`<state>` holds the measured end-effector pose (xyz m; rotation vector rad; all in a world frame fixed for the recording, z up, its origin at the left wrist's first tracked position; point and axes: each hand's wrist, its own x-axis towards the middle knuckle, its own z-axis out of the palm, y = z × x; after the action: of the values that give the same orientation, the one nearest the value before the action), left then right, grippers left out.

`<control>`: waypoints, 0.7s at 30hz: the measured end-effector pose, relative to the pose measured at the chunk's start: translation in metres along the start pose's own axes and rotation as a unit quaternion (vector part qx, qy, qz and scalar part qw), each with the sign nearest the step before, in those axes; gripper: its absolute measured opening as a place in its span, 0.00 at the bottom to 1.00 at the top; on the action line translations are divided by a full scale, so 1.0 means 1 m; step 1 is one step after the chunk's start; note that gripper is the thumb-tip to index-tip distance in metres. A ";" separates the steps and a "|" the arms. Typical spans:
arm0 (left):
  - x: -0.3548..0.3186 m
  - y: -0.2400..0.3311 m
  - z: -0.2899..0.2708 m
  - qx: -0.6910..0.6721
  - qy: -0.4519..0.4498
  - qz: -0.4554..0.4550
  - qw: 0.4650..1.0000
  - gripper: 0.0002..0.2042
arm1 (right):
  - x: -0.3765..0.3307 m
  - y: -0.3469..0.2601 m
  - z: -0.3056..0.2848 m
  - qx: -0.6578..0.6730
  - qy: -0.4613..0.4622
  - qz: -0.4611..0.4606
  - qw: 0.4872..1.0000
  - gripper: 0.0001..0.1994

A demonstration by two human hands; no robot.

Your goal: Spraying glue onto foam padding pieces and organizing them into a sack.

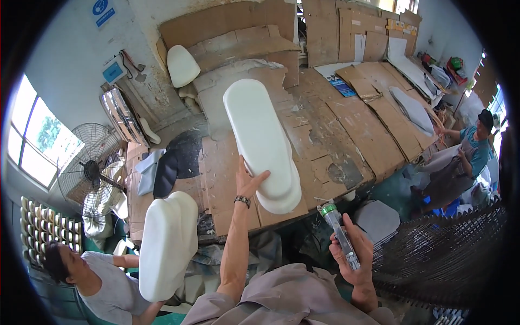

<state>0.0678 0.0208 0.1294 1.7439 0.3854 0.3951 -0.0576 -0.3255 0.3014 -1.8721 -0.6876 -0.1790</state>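
Observation:
A long, rounded white foam pad point(254, 116) lies on the cardboard-covered table in front of me, on top of at least one similar white pad point(290, 201) that juts out at its near end. My left hand point(250, 181) rests on the upper pad's left side near that end, thumb and fingers spread; the pad hides some fingertips. Off the table's front edge, my right hand point(355, 250) is closed around a slim silver-grey hand tool point(342, 235) with a green ring near its tip. The tool's tip points up and left, apart from the pads.
At lower left, a person point(97, 281) holds white pads point(165, 246) by the table. Another person point(466, 154) stands far right, holding light sheet material. A caged fan point(89, 162) is at left. Grey cloth point(150, 170) lies on the table; dark mesh point(439, 254) hangs at right.

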 end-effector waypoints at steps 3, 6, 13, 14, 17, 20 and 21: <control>-0.005 -0.005 0.003 0.013 0.003 -0.051 0.999 0.58 | 0.010 0.004 0.001 0.019 -0.032 -0.007 0.999 0.32; -0.007 -0.004 0.003 0.028 -0.006 -0.070 0.997 0.58 | 0.018 0.007 0.002 -0.007 -0.020 -0.017 1.000 0.32; 0.000 -0.005 0.003 0.053 -0.035 -0.094 0.994 0.59 | 0.022 0.008 0.002 -0.004 -0.033 -0.056 0.998 0.30; 0.001 -0.006 0.003 0.058 -0.027 -0.082 0.995 0.59 | 0.021 0.008 0.001 -0.023 0.002 -0.038 0.999 0.30; 0.005 -0.011 0.003 0.037 -0.019 -0.060 0.997 0.60 | 0.016 0.008 -0.001 -0.045 0.037 -0.024 0.998 0.31; 0.003 -0.010 0.002 0.018 -0.022 -0.069 0.997 0.60 | 0.011 0.008 -0.004 -0.030 -0.002 -0.065 0.997 0.30; 0.001 -0.009 0.001 0.023 -0.023 -0.091 0.995 0.60 | 0.009 0.008 -0.005 -0.037 -0.002 -0.045 0.998 0.30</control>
<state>0.0689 0.0220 0.1208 1.7423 0.5185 0.2155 -0.0446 -0.3281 0.3009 -1.9144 -0.7765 -0.2624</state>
